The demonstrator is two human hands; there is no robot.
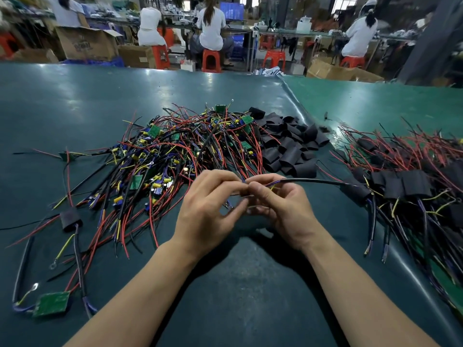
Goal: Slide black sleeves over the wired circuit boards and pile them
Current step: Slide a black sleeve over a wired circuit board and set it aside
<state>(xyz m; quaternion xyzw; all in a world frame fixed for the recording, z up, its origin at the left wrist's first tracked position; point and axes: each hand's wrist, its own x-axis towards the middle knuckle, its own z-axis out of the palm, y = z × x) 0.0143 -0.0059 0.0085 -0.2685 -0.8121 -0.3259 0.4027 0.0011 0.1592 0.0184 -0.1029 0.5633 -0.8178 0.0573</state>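
While both your hands meet over the near middle of the worktop [75, 101], the notes run as follows
Left hand [208, 204]: fingers curled, pinching the thin wire ends at the fingertips
Right hand [278, 204]: fingers curled round the same wire bundle [273, 185], touching the left hand
Held piece: a black cable [313, 181] runs from your right hand to a sleeved board [355, 192] at the edge of the finished pile [406, 181] on the right
Step, as judged: gathering the leads of one assembly; whether its sleeve is fully seated I cannot tell
Unsleeved boards [180, 146]: tangled heap just beyond your hands
Black sleeves [290, 146]: loose heap touching that tangle on its right
Next move calls for: keeping the leads bunched, then laying the piece on the right pile without snagging its wires
Strays: one sleeved piece [70, 219] and one bare green board [51, 304] lie near left
Open room: bare mat toward you, between your forearms; a raised mat seam [308, 121] runs between the sleeves and the right pile
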